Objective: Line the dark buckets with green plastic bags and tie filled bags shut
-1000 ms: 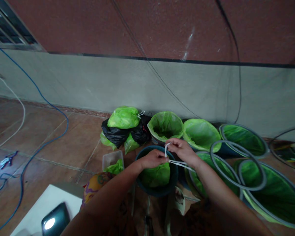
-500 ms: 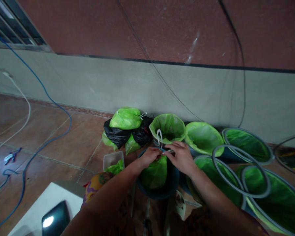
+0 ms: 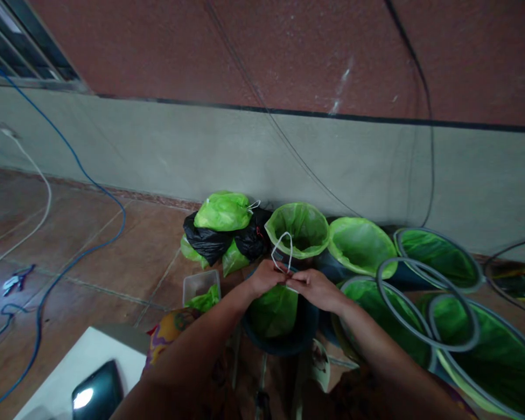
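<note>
A green garbage bag stands gathered up inside a dark blue bin between my feet. Its white drawstring loops upward above the bag's neck. My left hand is closed at the bunched neck, its fingers pinched around the drawstring. Close against it from the right, my right hand is also closed, with a white end of the drawstring at its fingers. The fingertips of both hands meet over the bag's mouth, so the exact grip is partly hidden.
Several bins with green liners, one an open green-lined bin, line the wall and my right side. A loose grey ring rests across two. Tied bags, a clear tub, a white stool with a phone, and a blue cable lie leftward.
My right hand has come down and closed in beside my left, its fingers no longer spread. The drawstring loop now stands wider open above my hands.
</note>
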Motion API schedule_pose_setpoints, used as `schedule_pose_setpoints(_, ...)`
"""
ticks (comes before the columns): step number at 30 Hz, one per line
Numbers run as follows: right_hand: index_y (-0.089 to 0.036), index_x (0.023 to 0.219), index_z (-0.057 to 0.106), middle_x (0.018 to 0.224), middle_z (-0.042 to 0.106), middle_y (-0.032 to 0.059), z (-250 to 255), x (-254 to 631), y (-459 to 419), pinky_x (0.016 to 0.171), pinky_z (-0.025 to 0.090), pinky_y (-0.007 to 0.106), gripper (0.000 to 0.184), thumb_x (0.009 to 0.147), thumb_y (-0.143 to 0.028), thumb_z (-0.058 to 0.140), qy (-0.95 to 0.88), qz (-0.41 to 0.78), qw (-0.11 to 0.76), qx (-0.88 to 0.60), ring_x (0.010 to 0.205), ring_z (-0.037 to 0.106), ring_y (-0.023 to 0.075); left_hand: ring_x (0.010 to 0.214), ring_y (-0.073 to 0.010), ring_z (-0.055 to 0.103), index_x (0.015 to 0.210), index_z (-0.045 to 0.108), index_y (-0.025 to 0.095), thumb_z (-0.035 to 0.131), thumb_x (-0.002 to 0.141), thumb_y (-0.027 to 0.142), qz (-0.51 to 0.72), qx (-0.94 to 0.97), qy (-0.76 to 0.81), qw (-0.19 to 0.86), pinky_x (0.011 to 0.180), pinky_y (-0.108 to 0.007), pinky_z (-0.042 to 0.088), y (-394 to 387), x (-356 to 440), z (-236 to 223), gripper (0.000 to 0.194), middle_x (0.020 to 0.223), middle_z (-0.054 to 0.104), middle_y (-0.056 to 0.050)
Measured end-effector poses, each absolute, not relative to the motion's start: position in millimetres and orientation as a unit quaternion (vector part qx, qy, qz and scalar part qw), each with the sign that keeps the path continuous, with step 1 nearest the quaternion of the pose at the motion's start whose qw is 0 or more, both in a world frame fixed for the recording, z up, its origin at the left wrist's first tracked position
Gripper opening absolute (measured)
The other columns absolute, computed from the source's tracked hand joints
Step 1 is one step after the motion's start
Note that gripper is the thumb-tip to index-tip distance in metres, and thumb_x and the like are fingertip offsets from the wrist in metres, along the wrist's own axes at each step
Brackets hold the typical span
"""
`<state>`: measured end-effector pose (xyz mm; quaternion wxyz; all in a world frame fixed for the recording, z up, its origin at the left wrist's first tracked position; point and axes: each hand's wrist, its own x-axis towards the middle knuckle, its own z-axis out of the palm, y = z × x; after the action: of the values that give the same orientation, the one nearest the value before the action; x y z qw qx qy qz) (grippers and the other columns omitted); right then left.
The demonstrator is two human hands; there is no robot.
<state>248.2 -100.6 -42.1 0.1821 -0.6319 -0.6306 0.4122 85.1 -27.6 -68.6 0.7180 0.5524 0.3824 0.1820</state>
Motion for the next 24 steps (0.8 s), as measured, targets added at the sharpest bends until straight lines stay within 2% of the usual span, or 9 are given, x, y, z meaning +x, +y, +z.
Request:
schedule_pose_setpoints(3,-0.019,0.067,0.063,0.059,0.053,-0.0016,-45,258,-95,0.059,0.034,0.028,0.039,0.089,-0.045,0.044,-0.582,0.367,0.218,-0.692,0.058,0.046,0.0133,0.059,-0.0096,0.050,0.067,0.069,0.014,0.070,0.060,0.023,0.175,0.621,0.333,0.688,0.063,-0.023,0.040,-23,84,-65,0.011,0.060,0.062,0.002)
schedule_pose_setpoints(5,-0.020,0.075,0.066,0.070,0.064,0.0018,-47,260,-92,0.071,0.042,0.031,0.030,0.086,-0.039,0.045,-0.560,0.363,0.270,-0.694,0.069,0.056,0.0171,0.065,-0.0112,0.054,0.070,0.069,0.015,0.067,0.066,0.023,0.182,0.661,0.307,0.660,0.069,-0.024,0.043,-23,83,-60,0.009,0.066,0.066,0.000)
schedule_pose_setpoints(8,-0.021,0.087,0.068,0.089,0.072,0.0038,-50,253,-91,0.088,0.046,0.035,0.023,0.080,-0.034,0.051,-0.556,0.446,0.357,-0.604,0.088,0.063,0.0204,0.073,-0.0135,0.059,0.073,0.068,0.017,0.059,0.074,0.018,0.187,0.741,0.269,0.587,0.080,-0.028,0.046,-26,82,-52,0.009,0.075,0.069,-0.001)
schedule_pose_setpoints(11,-0.020,0.087,0.067,0.091,0.072,0.0038,-53,247,-93,0.091,0.047,0.036,0.021,0.079,-0.034,0.053,-0.535,0.503,0.387,-0.557,0.093,0.063,0.0209,0.079,-0.0157,0.061,0.077,0.067,0.019,0.054,0.078,0.012,0.201,0.829,0.259,0.452,0.102,-0.039,0.039,-31,81,-49,0.015,0.079,0.070,-0.001)
schedule_pose_setpoints(14,-0.020,0.083,0.067,0.085,0.071,0.0027,-56,246,-94,0.088,0.048,0.037,0.018,0.077,-0.031,0.055,-0.518,0.502,0.382,-0.577,0.087,0.063,0.0203,0.087,-0.0175,0.062,0.084,0.066,0.020,0.051,0.079,0.007,0.205,0.887,0.250,0.331,0.114,-0.045,0.029,-35,81,-52,0.021,0.084,0.069,-0.002)
schedule_pose_setpoints(17,-0.020,0.083,0.068,0.083,0.070,0.0009,-53,247,-95,0.084,0.048,0.034,0.016,0.075,-0.029,0.058,-0.496,0.535,0.384,-0.565,0.084,0.062,0.0186,0.095,-0.0188,0.062,0.090,0.065,0.020,0.050,0.084,0.008,0.210,0.908,0.235,0.274,0.111,-0.043,0.034,-39,81,-56,0.020,0.093,0.069,-0.004)
schedule_pose_setpoints(19,-0.019,0.086,0.070,0.083,0.070,0.0000,-48,247,-96,0.081,0.047,0.032,0.018,0.074,-0.029,0.061,-0.469,0.576,0.391,-0.544,0.081,0.061,0.0169,0.096,-0.0191,0.061,0.091,0.064,0.019,0.048,0.089,0.013,0.219,0.905,0.248,0.268,0.102,-0.038,0.043,-41,81,-58,0.017,0.097,0.068,-0.006)
schedule_pose_setpoints(21,-0.018,0.089,0.071,0.082,0.070,0.0000,-43,247,-98,0.077,0.046,0.030,0.021,0.074,-0.032,0.067,-0.438,0.617,0.393,-0.522,0.076,0.060,0.0152,0.093,-0.0177,0.061,0.092,0.064,0.019,0.045,0.094,0.018,0.226,0.893,0.270,0.279,0.090,-0.031,0.047,-43,81,-58,0.019,0.097,0.066,-0.006)
schedule_pose_setpoints(24,-0.017,0.091,0.073,0.081,0.071,0.0010,-41,248,-101,0.073,0.045,0.029,0.029,0.074,-0.040,0.073,-0.408,0.649,0.381,-0.517,0.072,0.060,0.0139,0.087,-0.0147,0.061,0.090,0.065,0.019,0.045,0.094,0.020,0.253,0.859,0.303,0.327,0.081,-0.026,0.047,-45,83,-56,0.020,0.095,0.062,-0.005)
